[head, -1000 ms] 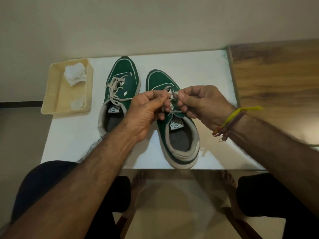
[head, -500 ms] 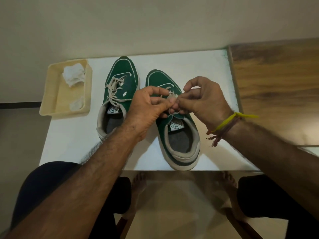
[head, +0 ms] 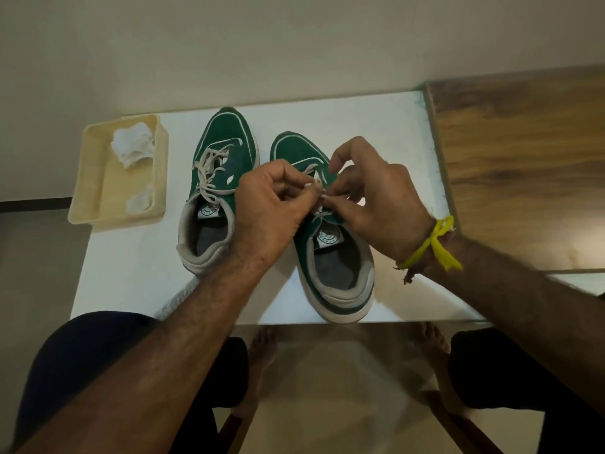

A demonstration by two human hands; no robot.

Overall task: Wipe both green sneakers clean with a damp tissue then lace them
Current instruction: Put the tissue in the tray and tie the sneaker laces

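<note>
Two green sneakers stand side by side on a white table (head: 131,276), toes pointing away from me. The left sneaker (head: 226,142) has its cream lace threaded and lying loose over the tongue. Over the right sneaker (head: 334,280) my left hand (head: 268,211) and my right hand (head: 376,204) meet above the eyelets, each pinching a part of its white lace (head: 316,186). The hands hide most of that lace and the sneaker's middle.
A cream plastic tray (head: 95,165) sits at the table's left end, holding a crumpled white tissue (head: 132,147) and a smaller wad. A wooden surface (head: 523,158) adjoins the table on the right. My knees and bare feet are below the near edge.
Both hands have shifted slightly along the right sneaker's lacing while keeping hold of the lace; my right hand's fingers have lifted and spread more. The sneakers have stayed in place.
</note>
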